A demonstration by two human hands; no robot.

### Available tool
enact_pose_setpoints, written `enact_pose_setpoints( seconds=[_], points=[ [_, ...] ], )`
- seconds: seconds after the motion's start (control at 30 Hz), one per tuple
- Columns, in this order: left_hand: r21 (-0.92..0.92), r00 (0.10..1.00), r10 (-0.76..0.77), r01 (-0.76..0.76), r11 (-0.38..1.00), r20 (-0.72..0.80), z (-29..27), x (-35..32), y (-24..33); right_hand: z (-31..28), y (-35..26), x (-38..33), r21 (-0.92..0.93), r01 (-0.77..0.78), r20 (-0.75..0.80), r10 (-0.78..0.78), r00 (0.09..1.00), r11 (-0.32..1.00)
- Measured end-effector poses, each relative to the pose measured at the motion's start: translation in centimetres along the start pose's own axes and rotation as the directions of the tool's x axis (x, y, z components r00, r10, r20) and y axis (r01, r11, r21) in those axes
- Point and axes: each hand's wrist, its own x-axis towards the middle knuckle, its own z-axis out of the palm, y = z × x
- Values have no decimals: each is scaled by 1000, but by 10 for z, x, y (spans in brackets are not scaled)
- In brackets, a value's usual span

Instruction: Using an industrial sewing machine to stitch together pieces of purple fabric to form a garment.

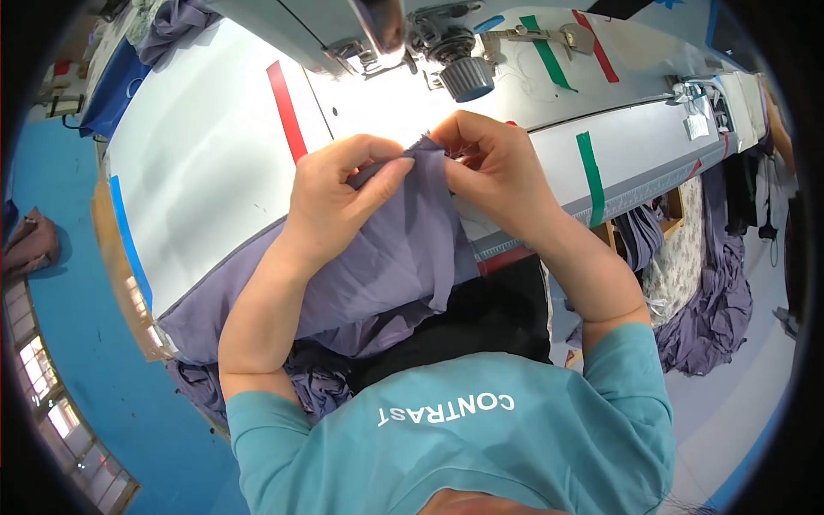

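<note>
A piece of purple fabric (pixel 378 257) hangs from both my hands and spreads over the front edge of the white sewing table (pixel 206 146). My left hand (pixel 343 189) pinches its upper edge between thumb and fingers. Close beside it, my right hand (pixel 493 167) grips the same edge at a frayed corner, its fingertips partly hidden by the cloth. Both hands are just in front of the sewing machine (pixel 369 34), whose lit needle area lies beyond them. A dark ridged knob (pixel 468 79) sticks out from the machine.
Red tape (pixel 286 112) and green tape (pixel 590 176) mark the table top. A ruler strip (pixel 635 197) runs along its front edge. More purple fabric (pixel 708 300) hangs at the right, above the floor. At the upper left lies a bundle of purple cloth (pixel 176 30).
</note>
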Motion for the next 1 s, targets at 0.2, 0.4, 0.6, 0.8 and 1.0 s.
enact_pose_setpoints(
  seconds=[0.2, 0.4, 0.6, 0.8, 1.0],
  points=[
    [-116, 989, 48, -65, 991, -141, -4, 13, -8, 52, 11, -77, 19, -197, 658, 136, 741, 980],
    [118, 1000, -6, 8, 993, -20, 3, 17, -6, 11, 44, -131, -269, -398, 798, 435, 417, 877],
    [191, 999, 11, -5, 982, -33, 1, 16, -12, -38, -18, -88, -494, 139, -4, -162, 987, 858],
    [162, 1000, 27, -25, 987, -12, 3, 18, -17, -12, -14, 15, -420, 79, 45, -66, 997, 904],
    [117, 995, 97, -93, 989, -29, 3, 16, -19, -11, -7, 24, -316, -104, 36, 121, 992, 943]
  ],
)
